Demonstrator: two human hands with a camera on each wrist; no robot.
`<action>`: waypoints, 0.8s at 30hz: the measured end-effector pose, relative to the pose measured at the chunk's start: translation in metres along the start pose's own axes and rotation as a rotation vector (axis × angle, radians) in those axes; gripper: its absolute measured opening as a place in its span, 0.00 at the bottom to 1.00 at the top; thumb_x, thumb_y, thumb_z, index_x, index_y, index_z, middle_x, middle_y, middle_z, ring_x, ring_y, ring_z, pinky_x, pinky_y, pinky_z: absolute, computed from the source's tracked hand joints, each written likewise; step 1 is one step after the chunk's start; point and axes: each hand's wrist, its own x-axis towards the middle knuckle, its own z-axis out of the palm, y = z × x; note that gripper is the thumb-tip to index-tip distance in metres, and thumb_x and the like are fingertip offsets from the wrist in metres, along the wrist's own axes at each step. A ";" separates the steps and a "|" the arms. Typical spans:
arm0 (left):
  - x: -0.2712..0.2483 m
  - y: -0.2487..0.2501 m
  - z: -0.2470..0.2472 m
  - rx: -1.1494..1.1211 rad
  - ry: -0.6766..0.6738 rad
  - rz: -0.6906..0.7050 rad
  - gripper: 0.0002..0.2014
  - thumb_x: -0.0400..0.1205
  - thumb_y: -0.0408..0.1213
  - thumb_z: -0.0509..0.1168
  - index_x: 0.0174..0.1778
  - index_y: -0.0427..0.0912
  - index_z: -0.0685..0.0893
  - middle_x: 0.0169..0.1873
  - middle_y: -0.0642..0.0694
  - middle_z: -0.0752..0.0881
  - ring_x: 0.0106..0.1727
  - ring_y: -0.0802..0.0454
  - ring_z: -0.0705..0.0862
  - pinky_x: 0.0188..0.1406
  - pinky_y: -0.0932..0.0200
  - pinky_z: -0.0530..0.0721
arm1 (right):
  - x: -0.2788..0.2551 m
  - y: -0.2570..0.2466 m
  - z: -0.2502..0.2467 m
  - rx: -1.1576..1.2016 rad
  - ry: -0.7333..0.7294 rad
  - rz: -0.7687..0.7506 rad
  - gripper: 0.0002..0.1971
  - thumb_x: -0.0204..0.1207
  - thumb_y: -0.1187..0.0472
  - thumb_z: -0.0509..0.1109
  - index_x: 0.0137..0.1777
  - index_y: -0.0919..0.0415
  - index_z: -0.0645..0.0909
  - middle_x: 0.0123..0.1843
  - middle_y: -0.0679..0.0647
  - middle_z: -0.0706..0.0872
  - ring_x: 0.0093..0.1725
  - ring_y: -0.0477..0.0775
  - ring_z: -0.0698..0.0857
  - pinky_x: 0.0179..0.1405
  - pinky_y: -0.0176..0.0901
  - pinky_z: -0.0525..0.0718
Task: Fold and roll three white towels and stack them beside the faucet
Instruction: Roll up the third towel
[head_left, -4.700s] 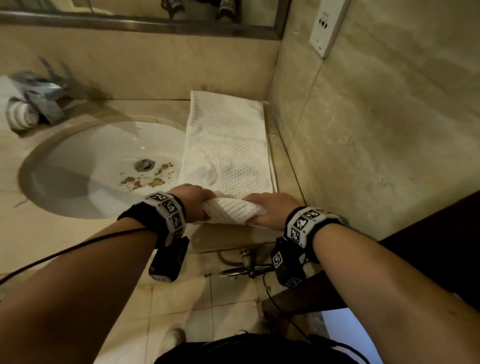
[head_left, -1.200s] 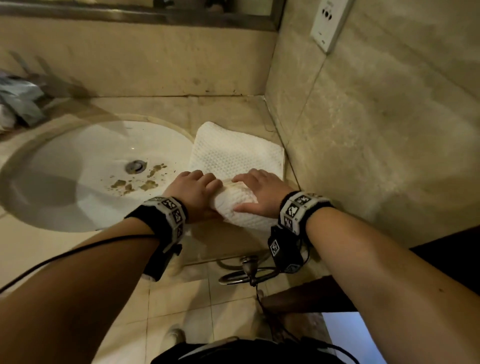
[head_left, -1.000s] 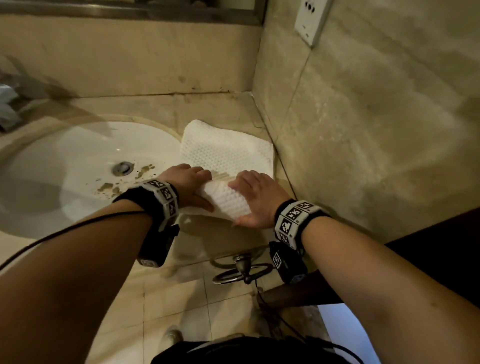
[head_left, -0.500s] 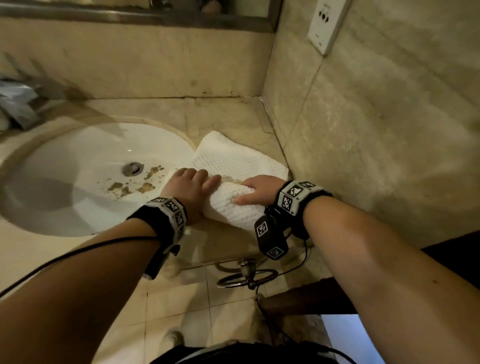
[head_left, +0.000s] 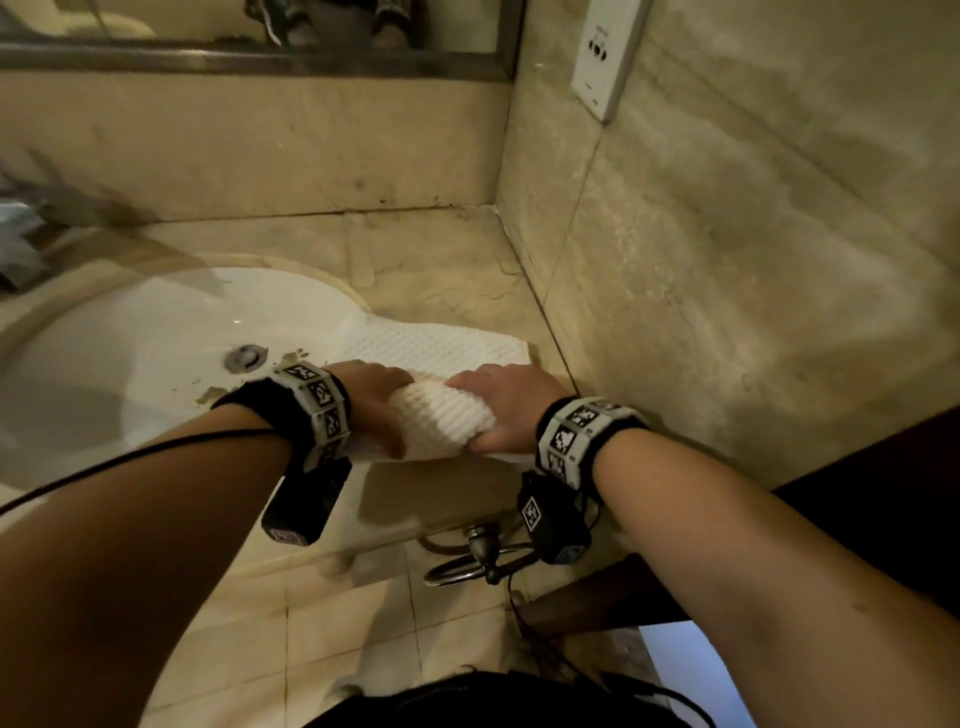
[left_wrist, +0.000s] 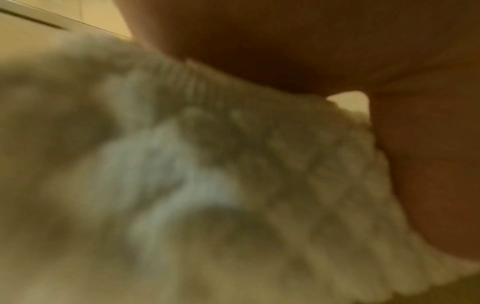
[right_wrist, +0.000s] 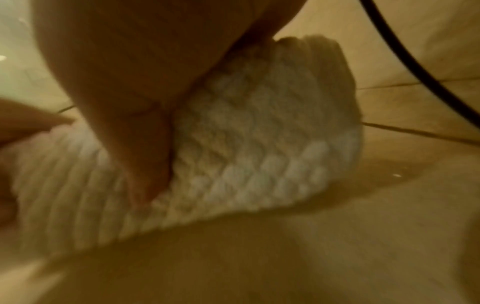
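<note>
A white waffle-weave towel (head_left: 441, 423) lies on the beige counter (head_left: 431, 270) right of the sink. Its near part is wound into a thick roll, and a short flat tail (head_left: 441, 345) stretches away toward the back wall. My left hand (head_left: 371, 397) grips the roll's left end and my right hand (head_left: 506, 402) grips its right end, fingers over the top and thumbs on the near side. The left wrist view shows the blurred towel (left_wrist: 233, 185) under my palm. In the right wrist view my thumb presses into the roll (right_wrist: 246, 144). No other towel is in view.
The white sink basin (head_left: 156, 353) with brown stains by its drain (head_left: 244, 357) lies left of the towel. The faucet (head_left: 15, 244) is cut off at the far left edge. The side wall (head_left: 727, 312) stands close on the right. A metal ring (head_left: 478, 564) hangs below the counter's front.
The roll has grown thicker and travelled away from me, so the flat tail is much shorter. Both hands have shifted from pressing on top to wrapping around the roll's ends.
</note>
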 end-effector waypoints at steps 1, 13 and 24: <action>-0.005 -0.001 -0.001 0.038 0.061 0.019 0.46 0.67 0.60 0.73 0.80 0.59 0.59 0.74 0.49 0.71 0.75 0.45 0.70 0.74 0.48 0.70 | 0.003 0.004 -0.004 0.065 -0.050 0.031 0.41 0.68 0.38 0.72 0.80 0.47 0.61 0.76 0.50 0.73 0.73 0.55 0.74 0.70 0.45 0.70; -0.016 0.000 -0.003 0.146 0.089 -0.076 0.42 0.71 0.55 0.68 0.80 0.59 0.56 0.71 0.45 0.76 0.68 0.43 0.77 0.62 0.55 0.77 | -0.004 0.011 -0.001 -0.096 0.062 -0.069 0.40 0.75 0.35 0.62 0.83 0.44 0.49 0.82 0.52 0.57 0.79 0.56 0.60 0.79 0.52 0.58; -0.024 -0.016 -0.001 -0.083 0.020 -0.019 0.45 0.68 0.55 0.71 0.81 0.60 0.57 0.78 0.46 0.67 0.77 0.43 0.66 0.76 0.50 0.66 | 0.019 0.001 -0.020 0.161 -0.208 0.027 0.41 0.65 0.43 0.77 0.77 0.45 0.65 0.66 0.50 0.81 0.62 0.54 0.81 0.55 0.39 0.76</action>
